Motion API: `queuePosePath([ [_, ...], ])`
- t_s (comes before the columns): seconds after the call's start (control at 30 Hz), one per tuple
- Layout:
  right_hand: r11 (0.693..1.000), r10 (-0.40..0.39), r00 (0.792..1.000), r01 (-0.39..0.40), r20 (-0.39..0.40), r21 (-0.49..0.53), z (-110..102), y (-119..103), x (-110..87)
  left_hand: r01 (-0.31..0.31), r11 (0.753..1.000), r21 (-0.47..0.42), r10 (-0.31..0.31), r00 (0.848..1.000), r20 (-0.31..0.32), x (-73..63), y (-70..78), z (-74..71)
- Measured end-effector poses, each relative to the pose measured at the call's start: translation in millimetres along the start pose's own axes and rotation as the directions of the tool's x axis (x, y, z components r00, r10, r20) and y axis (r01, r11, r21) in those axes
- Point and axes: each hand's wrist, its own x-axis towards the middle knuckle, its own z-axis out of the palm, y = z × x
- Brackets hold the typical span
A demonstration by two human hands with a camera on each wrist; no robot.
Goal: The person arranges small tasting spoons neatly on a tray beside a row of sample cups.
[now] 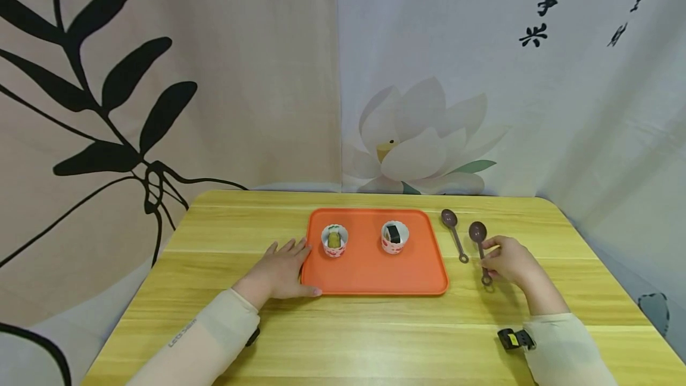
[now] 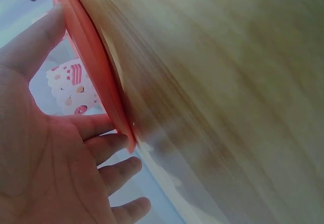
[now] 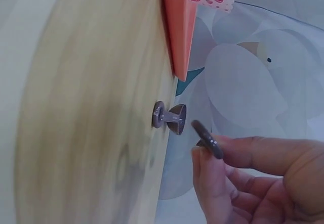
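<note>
Right hand (image 1: 508, 260), fingertips pinching a round-bowled brown spoon (image 1: 479, 234)
Left hand (image 1: 280, 273) wide, spread fingers touching a smooth rectangular orange tray (image 1: 370, 270); near the right fingers, a ring-ended brown spoon (image 1: 450, 220)

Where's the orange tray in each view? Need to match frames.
Head: orange tray, lower middle, seen from above.
Left wrist: orange tray, upper left, edge-on, slanting down rightward.
Right wrist: orange tray, top, just right of centre, edge-on.
Shared landmark: wooden table.
</note>
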Motion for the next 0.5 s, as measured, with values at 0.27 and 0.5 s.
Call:
queuePosePath([
  [0.27, 1.000, -0.031, 0.999, 0.031, -0.017, -0.002, -0.9, -7.1, -4.8, 0.002, 1.000, -0.001, -0.002, 1.000, 0.004, -0.5, 0.4, -0.6],
  [0.5, 0.999, -0.050, 0.998, 0.050, -0.039, 0.009, -1.5, -16.0, -10.7, 0.002, 1.000, 0.004, -0.002, 1.000, 0.005, -0.4, 0.5, -0.4],
])
